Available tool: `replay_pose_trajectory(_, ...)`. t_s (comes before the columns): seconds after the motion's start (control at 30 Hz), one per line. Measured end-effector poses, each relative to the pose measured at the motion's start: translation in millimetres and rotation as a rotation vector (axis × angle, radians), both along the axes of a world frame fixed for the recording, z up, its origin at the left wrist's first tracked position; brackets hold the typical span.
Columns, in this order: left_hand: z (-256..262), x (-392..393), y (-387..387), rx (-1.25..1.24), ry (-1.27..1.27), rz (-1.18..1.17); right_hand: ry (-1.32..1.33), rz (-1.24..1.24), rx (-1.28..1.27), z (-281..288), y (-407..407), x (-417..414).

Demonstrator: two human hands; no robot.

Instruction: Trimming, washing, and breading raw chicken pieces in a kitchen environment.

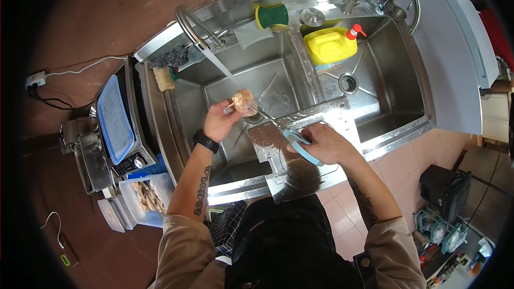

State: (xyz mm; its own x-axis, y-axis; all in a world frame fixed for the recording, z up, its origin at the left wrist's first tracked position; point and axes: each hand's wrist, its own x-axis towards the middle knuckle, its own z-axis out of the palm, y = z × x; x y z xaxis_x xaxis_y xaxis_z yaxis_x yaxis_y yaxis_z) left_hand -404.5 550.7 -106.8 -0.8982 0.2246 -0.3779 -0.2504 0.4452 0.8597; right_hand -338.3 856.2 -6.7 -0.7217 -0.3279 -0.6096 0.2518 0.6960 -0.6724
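Note:
Over the left sink basin point(237, 160), my left hand point(219, 122) grips a piece of raw meat point(243, 99), pale and pinkish, with what looks like a bone end by the fingers. My right hand point(325, 144) holds kitchen scissors point(300, 143) by their light blue handles. Their metal blades reach left to the lower right side of the meat, where the tips are hidden. Water point(220, 65) runs from the left faucet point(185, 24) and falls close to the top of the meat. Beneath my right hand, a wet stainless steel plate point(273, 148) bridges the sink's front.
A yellow jug with a red pump point(331, 46) stands in the right basin point(401, 76). Behind the left basin sits a green-and-yellow sponge point(272, 16). At left are an appliance with a control knob point(138, 162), a blue-rimmed lid point(114, 120) and a plastic tub point(160, 184) containing meat pieces.

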Motion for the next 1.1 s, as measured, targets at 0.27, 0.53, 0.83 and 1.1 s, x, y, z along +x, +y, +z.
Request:
replay_pose_trajectory(0.27, 16.0, 3.4, 13.6, -0.106, 0.264, -0.131, -0.109, 0.017, 0.03, -7.9, -1.1, 0.9)
replay_pose_trajectory(0.53, 36.6, 9.2, 21.6, -0.285, 0.381, -0.177, -0.084, 0.134, 0.064, -23.8, -10.0, -3.6)
replay_pose_trajectory(0.83, 27.8, 9.5, 11.4, -0.462, 0.671, -0.301, -0.057, 0.224, 0.03, -27.1, -18.2, -13.1)
replay_pose_trajectory(1.1, 20.1, 6.5, 3.4, -0.497, 0.698, -0.359, 0.111, 0.336, 0.043, -62.5, -22.7, -14.2)
